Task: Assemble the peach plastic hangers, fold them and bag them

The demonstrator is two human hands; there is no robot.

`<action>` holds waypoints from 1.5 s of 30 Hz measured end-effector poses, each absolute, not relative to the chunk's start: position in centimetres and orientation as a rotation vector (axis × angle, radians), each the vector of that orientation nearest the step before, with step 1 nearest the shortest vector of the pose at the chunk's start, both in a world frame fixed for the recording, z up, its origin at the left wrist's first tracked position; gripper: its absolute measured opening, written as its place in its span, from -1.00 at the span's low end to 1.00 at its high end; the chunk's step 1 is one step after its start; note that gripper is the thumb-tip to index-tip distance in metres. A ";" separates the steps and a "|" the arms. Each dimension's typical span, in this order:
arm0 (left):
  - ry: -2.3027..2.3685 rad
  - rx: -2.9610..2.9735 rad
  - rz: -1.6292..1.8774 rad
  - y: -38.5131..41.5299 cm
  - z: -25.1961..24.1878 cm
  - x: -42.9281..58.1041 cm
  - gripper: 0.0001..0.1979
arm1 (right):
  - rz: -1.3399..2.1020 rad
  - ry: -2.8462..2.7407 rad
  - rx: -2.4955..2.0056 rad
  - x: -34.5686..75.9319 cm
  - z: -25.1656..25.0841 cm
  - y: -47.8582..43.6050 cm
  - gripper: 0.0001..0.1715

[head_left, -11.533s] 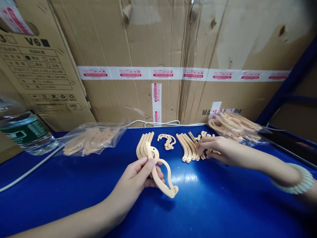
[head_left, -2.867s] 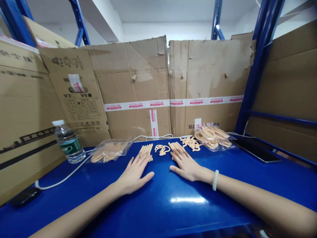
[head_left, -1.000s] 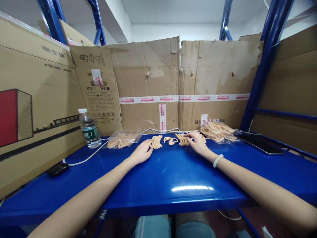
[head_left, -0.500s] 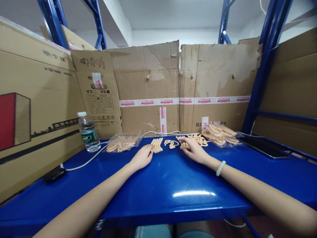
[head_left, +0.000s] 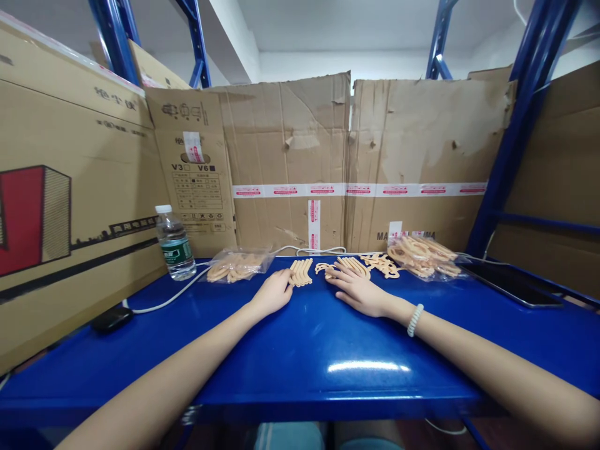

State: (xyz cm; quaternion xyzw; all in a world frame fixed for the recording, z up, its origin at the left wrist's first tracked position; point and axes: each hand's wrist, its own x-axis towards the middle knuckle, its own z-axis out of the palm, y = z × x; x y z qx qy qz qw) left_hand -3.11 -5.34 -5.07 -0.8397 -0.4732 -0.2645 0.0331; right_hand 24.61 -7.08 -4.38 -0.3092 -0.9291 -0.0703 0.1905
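My left hand (head_left: 275, 290) rests on the blue shelf with its fingers bent and together, closed at the left edge of a row of curved wooden pieces (head_left: 302, 272). My right hand (head_left: 359, 291), with a pale coiled band at its wrist, lies palm down with fingers spread. It partly covers a second row of curved wooden pieces (head_left: 357, 266). Between the hands, a small curly wooden piece (head_left: 322, 268) shows, partly hidden by the right fingertips. More cut wooden shapes (head_left: 385, 265) lie loose beyond the right hand.
Clear bags of wooden pieces sit at left (head_left: 237, 265) and right (head_left: 424, 256). A water bottle (head_left: 176, 247), a black device (head_left: 112, 319) and a white cable (head_left: 164, 306) are at left. A dark tablet (head_left: 510, 283) lies at right. Cardboard (head_left: 285, 150) walls the back of the blue shelf (head_left: 300, 356).
My right hand has gone from bent fingers at the right-hand pieces to fingers spread flat, reaching further left over the curly piece. My left hand stays at its row. The view has shifted slightly.
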 end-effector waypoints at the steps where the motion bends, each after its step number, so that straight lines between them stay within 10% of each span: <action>1: -1.454 -2.583 -0.813 -5.4 -5.0 -3.1 -0.73 | -0.157 -2.597 -0.842 24.6 -4.5 -6.9 -0.49; 23: -1.389 -2.651 -1.485 -7.5 -2.5 -2.7 -0.91 | 0.951 -1.257 -0.615 24.6 -1.8 -9.7 -0.64; 45: -1.555 -2.903 -2.320 -10.3 -3.9 1.1 -0.52 | 1.134 -1.378 -0.922 23.2 -3.3 -10.7 -0.63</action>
